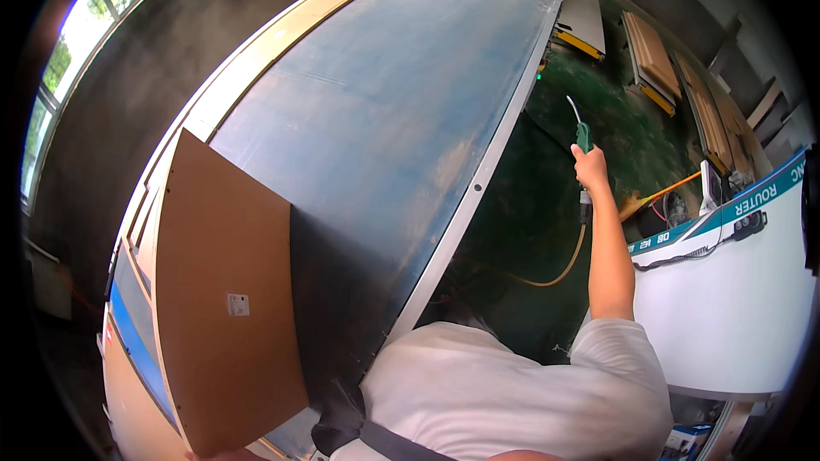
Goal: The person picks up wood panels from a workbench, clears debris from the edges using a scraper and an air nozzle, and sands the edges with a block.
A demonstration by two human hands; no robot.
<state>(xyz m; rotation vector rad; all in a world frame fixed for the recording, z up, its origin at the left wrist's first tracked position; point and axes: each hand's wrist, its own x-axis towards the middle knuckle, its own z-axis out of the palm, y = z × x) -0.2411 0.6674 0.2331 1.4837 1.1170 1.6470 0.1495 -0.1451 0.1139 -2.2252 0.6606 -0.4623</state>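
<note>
My right hand (590, 167) is wrapped round a green air blow gun (584, 137), arm stretched out over the floor to the right of the long table. The gun's thin curved nozzle points up and away. From its lower end an orange-tan hose (574, 266) loops down to the left. A brown board (226, 265) with a small white label stands on edge at the left side of the table. At the very bottom edge, a sliver of my left hand (220, 456) shows by the board's lower corner; its fingers are mostly cut off.
A long table with a dark blue-grey surface (384, 77) and pale metal edge runs away from me. Stacked boards (653, 55) lie on low carts at the far right. A white machine cabinet (726, 307) stands close on my right. Windows (81, 43) are at the upper left.
</note>
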